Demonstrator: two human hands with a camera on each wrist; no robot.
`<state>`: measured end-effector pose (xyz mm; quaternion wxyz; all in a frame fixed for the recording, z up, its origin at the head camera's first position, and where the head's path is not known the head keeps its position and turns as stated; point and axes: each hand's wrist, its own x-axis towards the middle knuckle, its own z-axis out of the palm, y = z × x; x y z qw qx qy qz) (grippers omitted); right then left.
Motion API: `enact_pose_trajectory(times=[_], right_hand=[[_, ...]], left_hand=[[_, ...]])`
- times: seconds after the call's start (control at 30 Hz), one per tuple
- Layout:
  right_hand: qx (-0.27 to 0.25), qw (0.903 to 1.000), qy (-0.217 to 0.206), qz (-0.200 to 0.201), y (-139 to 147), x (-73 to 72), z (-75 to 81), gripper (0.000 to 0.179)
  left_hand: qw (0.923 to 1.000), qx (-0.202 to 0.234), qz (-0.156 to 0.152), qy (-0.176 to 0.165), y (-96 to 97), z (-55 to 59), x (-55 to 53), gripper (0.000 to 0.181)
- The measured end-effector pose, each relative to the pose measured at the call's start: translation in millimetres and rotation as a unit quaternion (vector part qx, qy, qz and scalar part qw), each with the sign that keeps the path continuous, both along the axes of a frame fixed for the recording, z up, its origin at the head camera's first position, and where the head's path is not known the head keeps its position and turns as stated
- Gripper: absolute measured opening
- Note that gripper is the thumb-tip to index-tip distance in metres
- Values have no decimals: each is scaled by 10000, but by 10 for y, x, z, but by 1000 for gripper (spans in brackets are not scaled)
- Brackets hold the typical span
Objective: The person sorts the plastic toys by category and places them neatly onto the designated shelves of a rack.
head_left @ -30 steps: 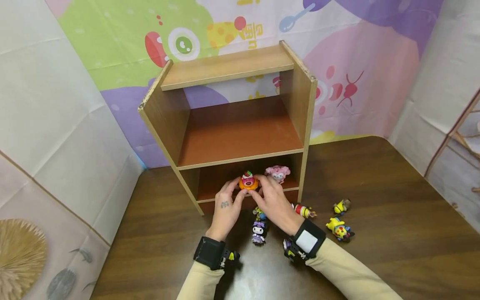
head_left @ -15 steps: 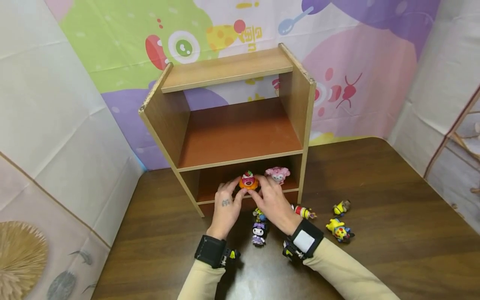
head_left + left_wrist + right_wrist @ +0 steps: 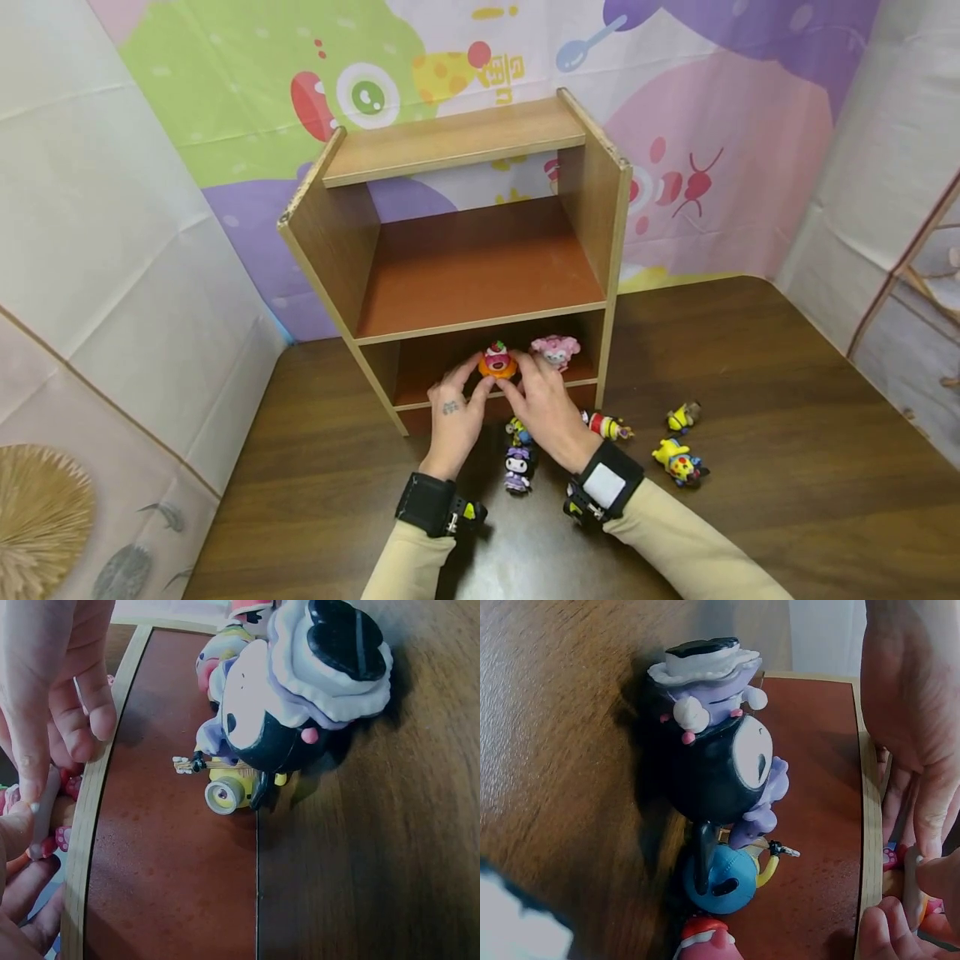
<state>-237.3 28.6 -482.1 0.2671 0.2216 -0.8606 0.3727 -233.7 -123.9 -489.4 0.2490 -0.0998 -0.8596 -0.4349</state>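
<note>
On the near part of the brown table (image 3: 300,500), between the two forearms, a figure in purple and black (image 3: 517,471) lies with its face up. Just beyond its head is a yellow-and-blue figure (image 3: 517,428), partly covered by the right hand (image 3: 551,408) in the head view. To the right of this hand lies a red-and-yellow figure (image 3: 608,424), and well apart from it, more to the right, two more yellow figures (image 3: 679,461) lie near each other.

A little farther, at the front edge of the lower compartment (image 3: 420,383), the left hand (image 3: 455,414) and the right hand together hold the pink-and-orange figure (image 3: 497,362). Both hands are closed only as far as the figure allows: thumb and fingers pinch it from its two sides. It looks upright, just behind the edge strip; whether its base touches the board, I cannot tell, because the fingers hide it.

I judge that the step in hand is the placing of this figure beside the pink figure (image 3: 555,352), which sits to its right in the same compartment. The next move probably calls for a level base, then an even release by both hands, without knocking the neighbour.

Above them rises the wooden shelf unit (image 3: 617,233), and behind it hangs the printed cloth (image 3: 720,117).
</note>
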Motion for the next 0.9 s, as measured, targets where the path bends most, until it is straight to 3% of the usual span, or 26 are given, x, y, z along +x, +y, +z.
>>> enact_pose_trajectory(times=[0.37, 0.63, 0.9], right_hand=[[-12, 10000, 73, 30, -30, -4, -13, 36], [-70, 9997, 237, 3, -14, -19, -39, 37], [-88, 9999, 120, 4, -10, -18, -68, 37]], left_hand=[[9999, 71, 73, 8, -15, -13, 5, 37], [9998, 117, -49, -125, -4, -5, -12, 39], [9998, 123, 7, -143, 7, -16, -6, 39]])
